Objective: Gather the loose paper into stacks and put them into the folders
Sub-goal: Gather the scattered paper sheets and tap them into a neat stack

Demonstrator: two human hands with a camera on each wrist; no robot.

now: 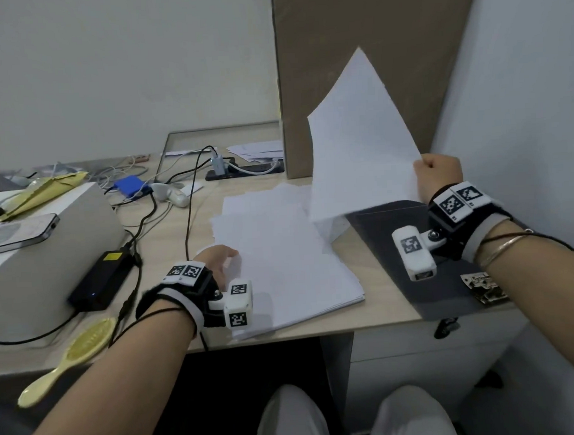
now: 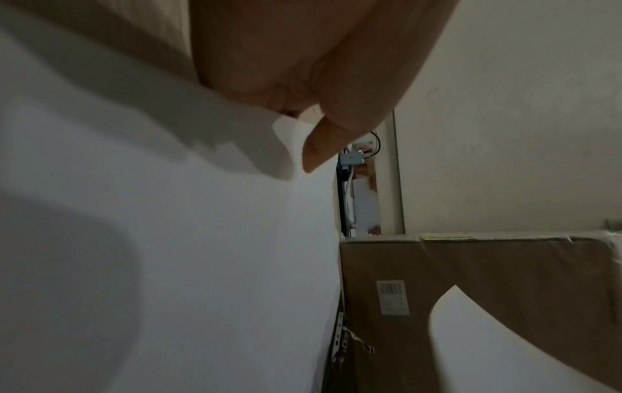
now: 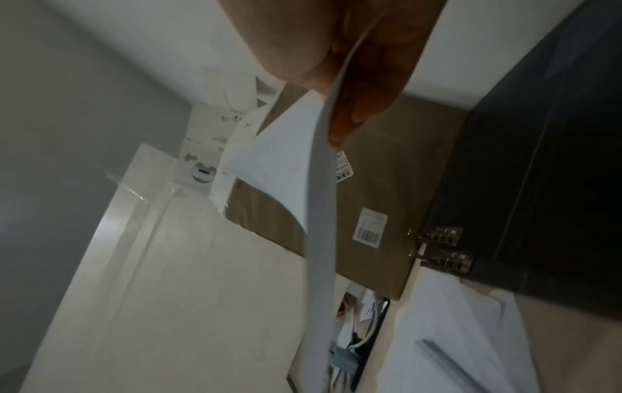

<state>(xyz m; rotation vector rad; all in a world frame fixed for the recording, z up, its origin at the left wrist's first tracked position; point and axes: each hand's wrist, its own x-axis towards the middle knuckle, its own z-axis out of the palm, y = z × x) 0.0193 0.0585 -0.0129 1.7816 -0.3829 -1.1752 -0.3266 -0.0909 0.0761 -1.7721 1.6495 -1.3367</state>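
A loose stack of white paper (image 1: 281,260) lies on the wooden desk (image 1: 381,298). My left hand (image 1: 220,259) is at the stack's left edge; in the left wrist view its thumb (image 2: 319,149) pinches a corner of the stack (image 2: 218,266). My right hand (image 1: 436,174) is raised and pinches the edge of a lifted sheet (image 1: 358,142), which stands tilted above the stack's right side. The right wrist view shows that sheet (image 3: 319,212) edge-on between the fingers (image 3: 353,106). A dark folder (image 1: 394,219) lies open at the right, with a metal clip (image 1: 484,287).
A tall brown cardboard box (image 1: 354,50) leans against the wall behind the paper. At the left are a grey box (image 1: 50,260) with a phone (image 1: 16,232) on it, a black power adapter (image 1: 101,281), cables and a yellow hairbrush (image 1: 71,355). A power strip (image 1: 244,170) lies at the back.
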